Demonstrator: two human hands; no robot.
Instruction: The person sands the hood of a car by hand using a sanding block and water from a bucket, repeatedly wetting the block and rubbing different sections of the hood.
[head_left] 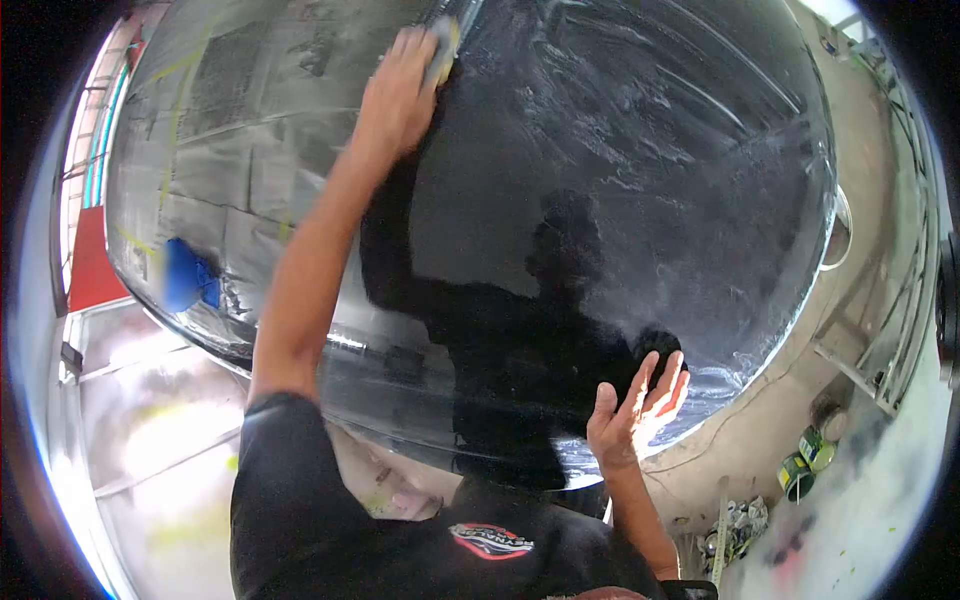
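Note:
A large, glossy black panel (480, 190), apparently part of a car body, fills the middle of the head view, with wet whitish streaks and a dark reflection of a person. My left hand (400, 85) reaches to its far left side, fingers closed on a grey pad with a yellow edge (443, 52). The pad presses against the seam beside a grey covering (260, 130). Close to my body, my right hand (640, 405) rests at the panel's near right edge, fingers spread and holding nothing.
On the grey covering, at lower left, lies a blue crumpled item (185, 275). Several green cans or bottles (808, 462) and a crumpled silvery heap (740, 525) stand on the floor at right. A metal frame (870, 370) lines the right side.

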